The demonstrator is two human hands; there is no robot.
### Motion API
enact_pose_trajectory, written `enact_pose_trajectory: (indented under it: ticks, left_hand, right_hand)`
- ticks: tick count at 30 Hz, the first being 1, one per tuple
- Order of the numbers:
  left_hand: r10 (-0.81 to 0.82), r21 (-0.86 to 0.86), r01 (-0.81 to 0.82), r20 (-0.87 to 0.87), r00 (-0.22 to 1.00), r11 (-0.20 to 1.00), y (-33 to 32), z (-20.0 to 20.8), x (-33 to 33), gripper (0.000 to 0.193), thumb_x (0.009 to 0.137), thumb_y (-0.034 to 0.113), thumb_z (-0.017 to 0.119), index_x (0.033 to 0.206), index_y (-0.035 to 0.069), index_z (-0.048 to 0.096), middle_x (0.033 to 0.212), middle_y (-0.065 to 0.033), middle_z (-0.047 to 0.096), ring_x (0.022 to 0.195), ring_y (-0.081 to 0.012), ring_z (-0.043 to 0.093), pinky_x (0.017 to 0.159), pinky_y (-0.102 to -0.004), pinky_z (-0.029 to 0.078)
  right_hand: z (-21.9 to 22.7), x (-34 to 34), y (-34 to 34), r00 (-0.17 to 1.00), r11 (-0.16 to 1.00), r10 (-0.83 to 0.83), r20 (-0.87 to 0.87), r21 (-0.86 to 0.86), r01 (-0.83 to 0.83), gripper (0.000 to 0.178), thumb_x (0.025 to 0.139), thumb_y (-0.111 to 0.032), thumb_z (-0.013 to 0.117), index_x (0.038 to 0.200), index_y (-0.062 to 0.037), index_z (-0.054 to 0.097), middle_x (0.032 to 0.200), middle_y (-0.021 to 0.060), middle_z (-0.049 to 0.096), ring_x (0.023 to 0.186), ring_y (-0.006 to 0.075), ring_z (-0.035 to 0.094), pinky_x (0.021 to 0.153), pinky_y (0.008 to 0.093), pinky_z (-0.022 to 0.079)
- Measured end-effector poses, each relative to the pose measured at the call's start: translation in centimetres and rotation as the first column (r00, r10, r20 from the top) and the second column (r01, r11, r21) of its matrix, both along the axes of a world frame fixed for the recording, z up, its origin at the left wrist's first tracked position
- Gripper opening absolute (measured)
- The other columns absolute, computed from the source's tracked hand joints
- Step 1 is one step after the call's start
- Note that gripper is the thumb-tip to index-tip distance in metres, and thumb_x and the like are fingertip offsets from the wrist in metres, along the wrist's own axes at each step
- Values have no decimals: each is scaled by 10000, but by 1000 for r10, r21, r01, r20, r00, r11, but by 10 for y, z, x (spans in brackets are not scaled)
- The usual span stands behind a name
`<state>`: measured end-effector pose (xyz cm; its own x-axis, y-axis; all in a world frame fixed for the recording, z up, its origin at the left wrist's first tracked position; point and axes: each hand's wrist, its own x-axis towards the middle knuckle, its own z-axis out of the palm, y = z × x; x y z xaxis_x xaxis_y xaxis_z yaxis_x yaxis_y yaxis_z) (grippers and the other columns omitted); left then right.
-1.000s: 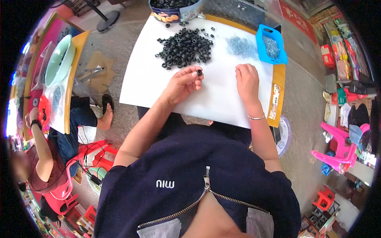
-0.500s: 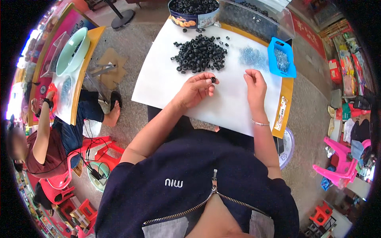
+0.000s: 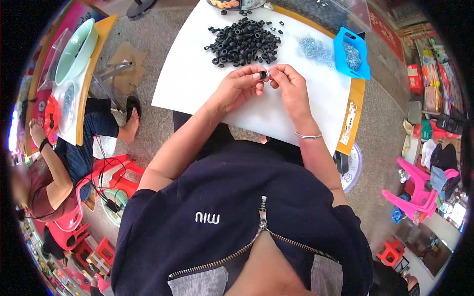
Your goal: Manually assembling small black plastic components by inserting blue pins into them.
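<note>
The left hand [image 3: 235,88]'s grip is clamped on a small black piece [image 3: 262,75], held over the bench [image 3: 276,118]; the right hand [image 3: 292,92] meets it, but whether its grip is pinched on anything cannot be told; a loose pinch or a bump between fingertips could drop the piece, and it could be lost in the black pile [image 3: 244,42] just beyond; fingers hide part of the piece; the far tub [image 3: 232,5] is cut off above.

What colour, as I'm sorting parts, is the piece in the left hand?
Black; the piece shows best in the head view.
</note>
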<state>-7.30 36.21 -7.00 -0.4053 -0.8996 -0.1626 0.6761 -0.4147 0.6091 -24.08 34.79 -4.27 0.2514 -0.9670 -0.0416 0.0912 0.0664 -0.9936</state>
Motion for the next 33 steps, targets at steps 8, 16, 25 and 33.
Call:
enact_pose_trajectory:
  ticks: [8, 16, 25, 33]
  left_hand:
    - [23, 0, -23, 41, 999, 1000, -1, -2, 0, 233, 899, 71, 539, 1114, -16, 519, 978, -97, 597, 756, -123, 562, 688, -253, 489]
    - [34, -11, -33, 79, 996, 999, -2, -5, -2, 198, 880, 41, 564, 1063, -34, 566, 932, -98, 609, 727, -153, 580, 691, -265, 500]
    - [-19, 3, 19, 10, 1000, 1000, -2, -6, 3, 227, 885, 61, 556, 1089, -37, 565, 921, -105, 612, 713, -141, 579, 700, -256, 494]
    - [-27, 6, 28, -52, 998, 1000, -3, -5, 5, 256, 883, 98, 560, 1110, -20, 547, 936, -83, 589, 714, -112, 564, 670, -245, 487]
  right_hand:
    - [10, 2, 4, 965, 988, -85, -247, -148, 49, 157, 891, -157, 586, 926, -6, 610, 744, 1, 576, 677, 64, 493, 618, 217, 434]
    - [12, 6, 9, 930, 938, -138, -340, -345, 13, 76, 842, -71, 631, 860, -8, 591, 757, 19, 594, 707, 90, 560, 635, 244, 462]
    - [12, -6, -5, 988, 995, 4, -151, -101, -20, 83, 842, -88, 638, 849, -11, 608, 786, 10, 608, 705, 67, 542, 632, 229, 449]
    - [-10, -13, -50, 723, 802, -369, -584, -593, -69, 87, 782, -59, 627, 861, -32, 649, 808, 98, 599, 742, 230, 575, 688, 331, 461]
